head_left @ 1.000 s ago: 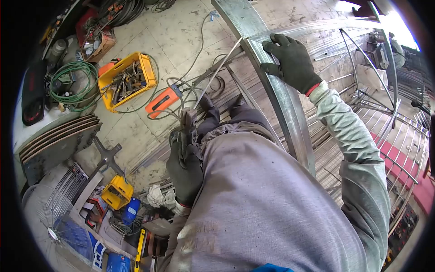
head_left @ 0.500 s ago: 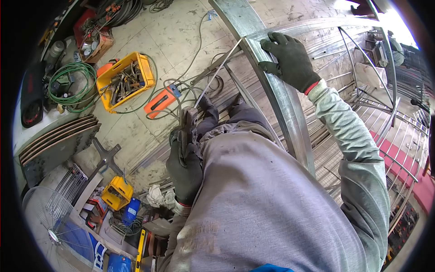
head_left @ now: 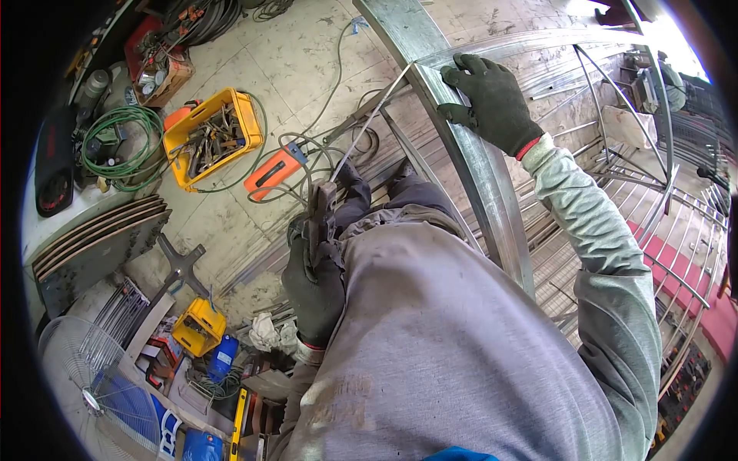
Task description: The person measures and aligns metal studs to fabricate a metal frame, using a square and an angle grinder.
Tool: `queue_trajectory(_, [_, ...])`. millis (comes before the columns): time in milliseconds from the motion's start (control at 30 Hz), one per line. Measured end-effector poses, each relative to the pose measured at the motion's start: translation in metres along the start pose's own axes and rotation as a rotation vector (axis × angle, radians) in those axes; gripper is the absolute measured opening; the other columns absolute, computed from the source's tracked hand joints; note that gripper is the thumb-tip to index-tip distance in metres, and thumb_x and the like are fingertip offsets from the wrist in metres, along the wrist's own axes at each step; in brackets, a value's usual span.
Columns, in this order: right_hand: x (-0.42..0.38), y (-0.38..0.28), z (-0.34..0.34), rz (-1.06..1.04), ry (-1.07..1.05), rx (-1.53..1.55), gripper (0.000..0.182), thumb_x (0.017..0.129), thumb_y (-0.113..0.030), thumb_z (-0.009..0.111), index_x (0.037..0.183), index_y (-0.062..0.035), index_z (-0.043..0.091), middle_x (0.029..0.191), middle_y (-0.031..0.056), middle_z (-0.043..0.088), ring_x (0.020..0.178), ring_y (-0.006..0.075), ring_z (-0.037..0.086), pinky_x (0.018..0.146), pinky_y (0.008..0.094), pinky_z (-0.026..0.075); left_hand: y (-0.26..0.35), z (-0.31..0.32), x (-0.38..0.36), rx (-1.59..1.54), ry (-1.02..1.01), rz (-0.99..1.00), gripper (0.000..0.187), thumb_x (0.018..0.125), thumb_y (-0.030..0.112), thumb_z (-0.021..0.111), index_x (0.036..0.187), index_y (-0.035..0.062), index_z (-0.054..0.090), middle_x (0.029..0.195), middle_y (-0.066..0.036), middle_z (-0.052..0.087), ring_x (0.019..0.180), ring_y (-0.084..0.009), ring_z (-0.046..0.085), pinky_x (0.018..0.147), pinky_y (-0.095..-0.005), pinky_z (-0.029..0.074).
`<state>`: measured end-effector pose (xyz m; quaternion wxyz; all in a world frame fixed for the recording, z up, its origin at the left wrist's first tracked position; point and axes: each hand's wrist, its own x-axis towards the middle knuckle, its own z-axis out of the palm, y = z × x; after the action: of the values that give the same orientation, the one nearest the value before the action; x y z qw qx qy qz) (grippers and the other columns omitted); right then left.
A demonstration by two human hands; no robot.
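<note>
My left hand (head_left: pixel 314 296), in a dark glove, is closed around a welding electrode holder (head_left: pixel 321 215) in front of my body. From the holder's jaws a thin welding rod (head_left: pixel 371 121) slants up to the right, its far end by the edge of a wide metal beam (head_left: pixel 480 173). My right hand (head_left: pixel 493 104), also gloved, rests on the beam's upper part with thumb and fingers apart. Beside the fingers, a flat metal bar (head_left: pixel 530 48) meets the beam and runs off to the right.
On the floor at left are a yellow crate (head_left: pixel 250 123) of tools, an orange welding machine (head_left: pixel 275 170), looped cables and a green hose (head_left: pixel 119 111). A fan (head_left: pixel 91 399) stands at lower left. Metal frames and bars (head_left: pixel 692 261) fill the right, where another person (head_left: pixel 671 84) is partly visible.
</note>
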<state>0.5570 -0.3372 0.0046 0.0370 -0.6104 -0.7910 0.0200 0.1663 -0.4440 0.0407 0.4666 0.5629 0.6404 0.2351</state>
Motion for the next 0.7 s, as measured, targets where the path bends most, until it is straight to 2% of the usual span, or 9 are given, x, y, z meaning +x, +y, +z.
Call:
queue_trajectory(133, [-0.003,0.008,0.007,-0.041,0.058,0.086,0.058,0.087,-0.046,0.083,0.127,-0.0059,0.074,0.133,0.0195,0.07,0.12,0.0391,0.068,0.102,0.0489,0.055,0.01,-0.002,-0.001,-0.112,-0.084,-0.097,0.047,0.109,0.012,0.051,0.152,-0.0077,0.051,0.101,-0.011,0.066,0.081,-0.0128,0.06,0.069,-0.0291,0.051])
queue_trajectory(200, [-0.007,0.014,0.015,-0.09,0.1,0.039,0.057,0.084,-0.044,0.086,0.124,-0.0043,0.075,0.131,0.0178,0.071,0.117,0.0374,0.069,0.1,0.0466,0.056,0.013,-0.001,0.0,-0.157,-0.083,-0.032,0.049,0.109,0.011,0.05,0.155,-0.0063,0.048,0.109,-0.014,0.066,0.083,-0.0152,0.063,0.07,-0.0299,0.052])
queue_trajectory(267, [-0.003,0.021,0.024,-0.197,0.267,0.137,0.059,0.083,-0.042,0.087,0.126,-0.003,0.074,0.134,0.0185,0.07,0.117,0.0391,0.069,0.101,0.0475,0.056,0.001,-0.002,0.003,0.049,-0.061,0.082,0.052,0.108,0.012,0.05,0.157,-0.0049,0.047,0.119,-0.016,0.065,0.084,-0.0177,0.066,0.07,-0.0305,0.052])
queue_trajectory(300, [-0.001,0.003,0.004,-0.016,0.084,0.041,0.061,0.083,-0.044,0.086,0.128,-0.0049,0.074,0.136,0.0191,0.069,0.12,0.0402,0.068,0.103,0.0485,0.054,-0.002,-0.002,0.004,0.114,-0.062,0.119,0.052,0.108,0.013,0.05,0.158,-0.0042,0.047,0.123,-0.017,0.065,0.085,-0.0188,0.067,0.07,-0.0307,0.053])
queue_trajectory(333, [-0.002,0.005,0.005,-0.035,0.11,0.062,0.061,0.085,-0.047,0.085,0.129,-0.0074,0.074,0.138,0.0212,0.068,0.123,0.041,0.066,0.105,0.0492,0.053,-0.004,-0.002,0.005,0.177,-0.06,0.157,0.053,0.108,0.013,0.049,0.159,-0.0036,0.046,0.127,-0.018,0.065,0.086,-0.0198,0.069,0.07,-0.031,0.053])
queue_trajectory(367, [-0.002,0.007,0.007,-0.046,0.082,0.066,0.061,0.085,-0.048,0.084,0.13,-0.0083,0.073,0.139,0.0224,0.067,0.125,0.0411,0.066,0.106,0.0493,0.052,-0.011,0.0,0.004,0.23,0.001,0.211,0.052,0.109,0.016,0.049,0.157,-0.0038,0.049,0.119,-0.017,0.067,0.082,-0.0183,0.068,0.068,-0.032,0.053])
queue_trajectory(467, [-0.002,0.005,0.004,-0.051,0.094,0.028,0.062,0.087,-0.051,0.082,0.132,-0.0091,0.072,0.139,0.0241,0.067,0.126,0.0423,0.065,0.105,0.0502,0.052,-0.023,0.007,-0.006,0.008,0.171,0.18,0.036,0.104,0.014,0.06,0.136,-0.0009,0.064,0.11,-0.028,0.074,0.086,-0.0446,0.074,0.07,-0.0468,0.056])
queue_trajectory(533, [-0.001,0.003,0.004,-0.024,0.051,0.032,0.064,0.087,-0.052,0.082,0.133,-0.0083,0.071,0.139,0.0237,0.066,0.126,0.0434,0.065,0.105,0.0512,0.053,-0.033,-0.001,-0.008,-0.18,0.093,-0.092,0.032,0.103,0.01,0.056,0.13,-0.0036,0.065,0.102,-0.025,0.072,0.078,-0.0376,0.073,0.066,-0.0429,0.054])
queue_trajectory(700, [0.0,0.002,0.002,0.0,0.008,0.02,0.063,0.088,-0.049,0.082,0.133,-0.0073,0.071,0.14,0.0245,0.066,0.125,0.0438,0.065,0.105,0.052,0.053,-0.005,-0.002,-0.002,-0.069,0.064,0.013,0.028,0.102,0.009,0.053,0.124,-0.0047,0.065,0.086,-0.021,0.068,0.067,-0.0327,0.067,0.062,-0.0405,0.051])
